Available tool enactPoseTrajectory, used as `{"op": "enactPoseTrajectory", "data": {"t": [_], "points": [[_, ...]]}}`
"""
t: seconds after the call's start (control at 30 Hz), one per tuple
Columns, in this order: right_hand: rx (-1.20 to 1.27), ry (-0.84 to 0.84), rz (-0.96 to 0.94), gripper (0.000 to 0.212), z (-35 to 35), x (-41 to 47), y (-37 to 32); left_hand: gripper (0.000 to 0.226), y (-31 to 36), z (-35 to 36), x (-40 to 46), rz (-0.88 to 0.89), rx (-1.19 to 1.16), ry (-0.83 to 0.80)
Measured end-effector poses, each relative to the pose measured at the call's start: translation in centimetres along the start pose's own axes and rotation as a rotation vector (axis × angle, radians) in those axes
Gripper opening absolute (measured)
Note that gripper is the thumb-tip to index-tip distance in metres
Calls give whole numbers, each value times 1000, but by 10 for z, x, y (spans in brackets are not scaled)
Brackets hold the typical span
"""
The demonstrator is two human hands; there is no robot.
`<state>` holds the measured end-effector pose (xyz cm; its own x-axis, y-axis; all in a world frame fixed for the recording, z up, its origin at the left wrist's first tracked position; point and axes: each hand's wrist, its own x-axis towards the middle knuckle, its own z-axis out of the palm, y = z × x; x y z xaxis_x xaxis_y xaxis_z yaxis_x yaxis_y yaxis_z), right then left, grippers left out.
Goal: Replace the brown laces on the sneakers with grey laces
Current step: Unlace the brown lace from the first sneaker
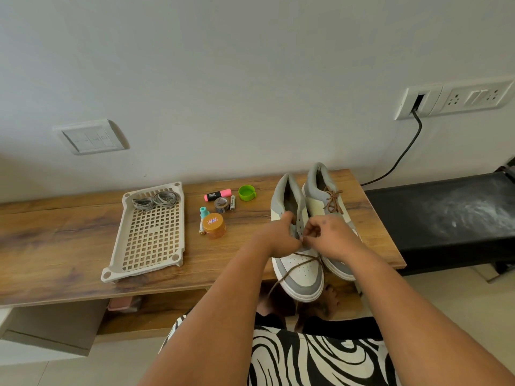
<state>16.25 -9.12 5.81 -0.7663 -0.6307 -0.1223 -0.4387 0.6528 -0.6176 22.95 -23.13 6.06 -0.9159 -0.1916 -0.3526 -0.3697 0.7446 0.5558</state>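
Left sneaker (299, 263): on table (69, 240), toe toward person, long axis running away from the body; brown lace (295, 267) trails over toe and table edge. Left hand (281, 235) grip curled on upper; right hand (331, 235) grip pinching at the eyelets, nearer the lace. Grey laces (154, 201): coiled in tray (149, 240), well apart, leftward

Pink highlighter (217, 195), green cap (246, 193), orange jar (214, 225) on table (55, 240).
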Motion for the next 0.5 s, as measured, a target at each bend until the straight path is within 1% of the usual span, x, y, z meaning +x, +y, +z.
{"op": "enactPoseTrajectory", "data": {"t": [0.07, 0.17, 0.2, 0.27, 0.37, 0.43, 0.5], "points": [[21, 15, -68, 9, 7, 2, -2, 48, -7, -10, 0, 28, 141, -25], [-44, 24, -97, 15, 19, 5, -4, 55, -14, -20, 4, 27, 323, 37], [-81, 32, -102, 19, 22, 6, -5, 55, -14, -20, 4, 26, 324, 40], [-147, 28, -113, 25, 26, 9, -5, 49, -11, -14, 4, 21, 238, 3], [-221, -15, -119, 26, 27, 12, -5, 43, -8, -9, 3, 0, 89, -11], [-243, -46, -103, 26, 26, 12, -4, 48, -8, -10, 3, 8, 83, -30], [-220, -68, -92, 28, 25, 12, -2, 62, -8, -11, 0, 24, 135, -83]]}}
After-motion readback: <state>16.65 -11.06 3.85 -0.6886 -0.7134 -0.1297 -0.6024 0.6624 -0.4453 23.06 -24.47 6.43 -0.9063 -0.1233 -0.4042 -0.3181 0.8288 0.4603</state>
